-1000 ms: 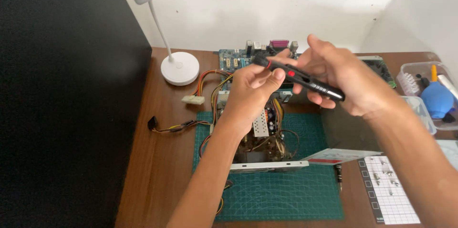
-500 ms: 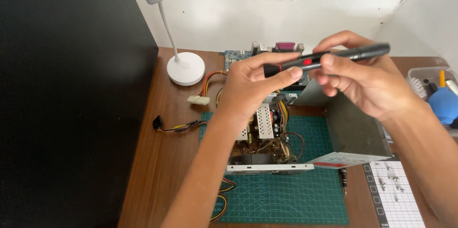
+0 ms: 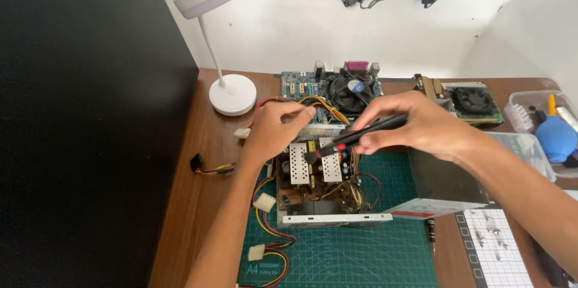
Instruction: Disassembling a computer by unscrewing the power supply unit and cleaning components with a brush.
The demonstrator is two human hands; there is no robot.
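An opened power supply (image 3: 319, 182) with silver heatsinks and a brown circuit board sits on a green cutting mat (image 3: 361, 252). My right hand (image 3: 415, 125) holds a black and red screwdriver (image 3: 355, 137), its tip pointing down-left over the heatsinks. My left hand (image 3: 277, 128) rests on the supply's far left edge, fingers curled by the bundle of yellow and red wires (image 3: 271, 104). The supply's grey metal cover (image 3: 445, 185) lies beside it at the right.
A white desk lamp (image 3: 232, 92) stands at the back left. A motherboard with fan (image 3: 337, 86) and a graphics card (image 3: 472, 101) lie behind. A plastic box with a blue blower (image 3: 554, 137) is at the right. A white screw mat (image 3: 494, 246) lies front right.
Both hands dropped from in front of my face down to the power supply. The left hand let go of the screwdriver and moved to the supply's edge; the right hand keeps it.
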